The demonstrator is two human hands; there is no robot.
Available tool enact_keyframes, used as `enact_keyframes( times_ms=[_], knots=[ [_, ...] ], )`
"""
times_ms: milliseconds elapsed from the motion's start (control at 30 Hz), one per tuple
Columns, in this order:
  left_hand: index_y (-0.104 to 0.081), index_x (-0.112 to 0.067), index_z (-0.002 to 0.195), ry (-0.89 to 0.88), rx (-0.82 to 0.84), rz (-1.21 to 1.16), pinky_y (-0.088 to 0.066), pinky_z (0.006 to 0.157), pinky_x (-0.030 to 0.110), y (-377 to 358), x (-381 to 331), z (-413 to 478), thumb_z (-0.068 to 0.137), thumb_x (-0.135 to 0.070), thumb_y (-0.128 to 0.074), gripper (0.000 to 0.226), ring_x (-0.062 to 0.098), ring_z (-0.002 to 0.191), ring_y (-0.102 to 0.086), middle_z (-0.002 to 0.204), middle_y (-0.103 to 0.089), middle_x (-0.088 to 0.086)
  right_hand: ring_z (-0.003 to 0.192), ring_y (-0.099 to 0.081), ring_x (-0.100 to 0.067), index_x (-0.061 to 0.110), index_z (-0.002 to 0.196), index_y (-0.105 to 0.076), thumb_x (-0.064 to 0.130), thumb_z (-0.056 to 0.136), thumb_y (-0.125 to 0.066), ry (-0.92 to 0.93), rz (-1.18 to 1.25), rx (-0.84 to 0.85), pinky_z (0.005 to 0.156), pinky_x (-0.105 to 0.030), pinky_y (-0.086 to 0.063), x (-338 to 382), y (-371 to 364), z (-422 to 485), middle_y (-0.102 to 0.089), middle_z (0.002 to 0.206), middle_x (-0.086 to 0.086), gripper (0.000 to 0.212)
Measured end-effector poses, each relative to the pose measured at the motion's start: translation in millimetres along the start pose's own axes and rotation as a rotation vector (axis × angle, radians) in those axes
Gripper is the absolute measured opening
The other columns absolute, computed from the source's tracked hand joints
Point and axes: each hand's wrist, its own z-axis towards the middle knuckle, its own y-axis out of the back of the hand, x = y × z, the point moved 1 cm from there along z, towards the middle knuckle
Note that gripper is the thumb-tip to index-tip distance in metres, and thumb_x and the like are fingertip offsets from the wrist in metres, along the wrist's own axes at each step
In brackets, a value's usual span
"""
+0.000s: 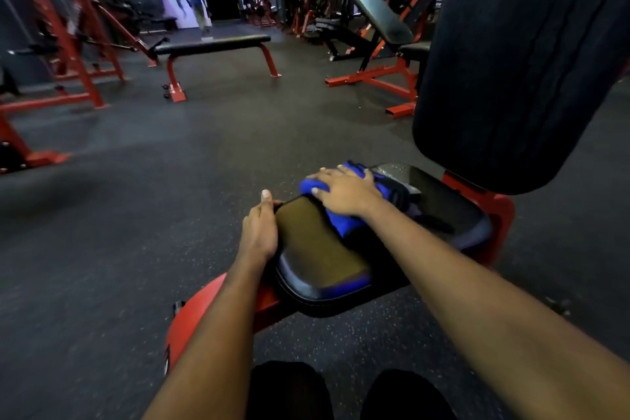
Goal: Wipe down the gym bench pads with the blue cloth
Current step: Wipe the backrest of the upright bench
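Hidden: the back pad (525,61) is cut off by the top and right edges; the right arm covers part of the cloth (342,223) and the seat's near right corner.
Hard to make out: dark folds on the cloth's right side blur into the seat (317,249); a blue sheen on the seat's near edge looks like reflection.
Right hand (344,193): palm down on the cloth, fingers (366,177) spread and fairly straight, pressing it flat; thumb out to the left.
Left hand (259,230): against the seat's left edge, one digit straight with the nail up near the far left corner; the other fingers are out of sight below the edge, so I cannot tell how they lie.
Cloth: blue, bunched, on the seat's far left part, running from the far edge toward the middle.
Seat: black, glossy, on a red frame (494,211), below the back pad.
Around: dark speckled floor (170,181); a flat bench (214,44) and an incline bench (378,12) well apart; a blurred person (198,3) far off.
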Motion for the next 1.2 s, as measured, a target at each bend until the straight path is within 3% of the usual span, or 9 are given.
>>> enact_keyframes(
  times_ms=[100,167,400,500,600,700,800,1000,1200],
  knots=[
    [-0.071,-0.018,0.117,-0.015,0.008,-0.001,-0.034,0.108,0.037,0.6,0.4,1.1,0.107,-0.043,-0.018,0.059,0.031,0.126,-0.051,0.127,-0.064,0.016,0.152,-0.009,-0.013,0.051,0.149,-0.027,0.054,0.101,-0.034,0.176,0.035,-0.052,0.119,-0.059,-0.004,8.8,-8.5,-42.5,-0.016,0.162,0.019,0.048],
    [-0.071,-0.017,0.117,-0.010,0.024,0.021,-0.034,0.107,0.037,1.6,1.0,4.0,0.107,-0.044,-0.019,0.059,0.031,0.125,-0.051,0.127,-0.064,0.017,0.151,-0.009,-0.010,0.049,0.149,-0.029,0.053,0.101,-0.038,0.178,0.049,-0.051,0.119,-0.057,-0.004,-5.6,-6.8,-54.4,-0.017,0.162,0.020,0.048],
    [-0.057,-0.012,0.132,0.019,0.171,0.261,-0.032,0.111,0.045,6.6,-10.8,23.4,0.101,-0.059,-0.011,0.073,0.038,0.133,-0.042,0.139,-0.052,0.021,0.152,-0.007,-0.022,0.035,0.150,-0.032,0.050,0.102,-0.032,-0.300,-0.001,-0.082,0.116,-0.063,-0.007,-49.2,9.4,13.1,-0.017,0.164,0.008,0.050],
    [-0.061,-0.014,0.130,0.030,0.218,0.322,-0.033,0.111,0.047,3.4,-24.3,42.7,0.096,-0.067,-0.008,0.082,0.039,0.130,-0.045,0.137,-0.054,0.023,0.152,-0.007,-0.021,0.042,0.151,-0.029,0.051,0.102,-0.034,-0.165,-0.018,-0.068,0.116,-0.063,-0.003,-37.1,1.7,3.4,-0.016,0.164,0.012,0.050],
    [-0.059,-0.015,0.132,0.004,0.292,0.357,-0.032,0.112,0.047,-7.8,-34.1,51.3,0.091,-0.072,-0.006,0.088,0.037,0.131,-0.044,0.139,-0.052,0.021,0.151,-0.011,-0.013,0.048,0.148,-0.032,0.052,0.100,-0.040,-0.071,0.025,-0.079,0.119,-0.054,-0.005,-53.5,3.6,-5.8,-0.020,0.162,0.018,0.048],
    [-0.043,-0.010,0.146,0.032,0.370,0.408,-0.025,0.115,0.045,-15.6,-34.6,48.4,0.097,-0.066,-0.009,0.082,0.036,0.140,-0.034,0.151,-0.038,0.021,0.148,-0.024,-0.016,0.042,0.143,-0.043,0.051,0.099,-0.043,-0.235,0.017,-0.070,0.116,-0.056,-0.016,-81.8,18.2,19.4,-0.034,0.157,0.013,0.045],
    [-0.040,-0.009,0.147,0.041,0.384,0.390,-0.025,0.114,0.046,-14.1,-32.9,46.5,0.098,-0.065,-0.009,0.081,0.035,0.140,-0.034,0.152,-0.036,0.020,0.140,-0.035,-0.025,0.034,0.136,-0.049,0.047,0.099,-0.038,-0.404,-0.027,-0.046,0.110,-0.059,-0.021,-84.2,24.3,39.1,-0.045,0.148,0.001,0.041],
    [-0.048,-0.010,0.141,0.010,0.387,0.395,-0.029,0.111,0.047,-15.3,-29.8,50.0,0.097,-0.066,-0.007,0.082,0.035,0.137,-0.039,0.148,-0.043,0.020,0.151,-0.013,-0.016,0.045,0.148,-0.033,0.055,0.099,-0.040,-0.299,-0.002,-0.096,0.117,-0.056,-0.009,-78.3,12.0,9.0,-0.022,0.162,0.015,0.050],
    [-0.049,-0.011,0.140,0.010,0.394,0.367,-0.029,0.112,0.049,-14.1,-31.5,46.1,0.097,-0.066,-0.006,0.082,0.033,0.138,-0.038,0.148,-0.043,0.018,0.141,-0.032,-0.025,0.037,0.142,-0.044,0.055,0.098,-0.039,-0.420,-0.001,-0.030,0.109,-0.058,-0.022,-91.6,30.8,33.9,-0.041,0.152,0.005,0.048]
  ],
)
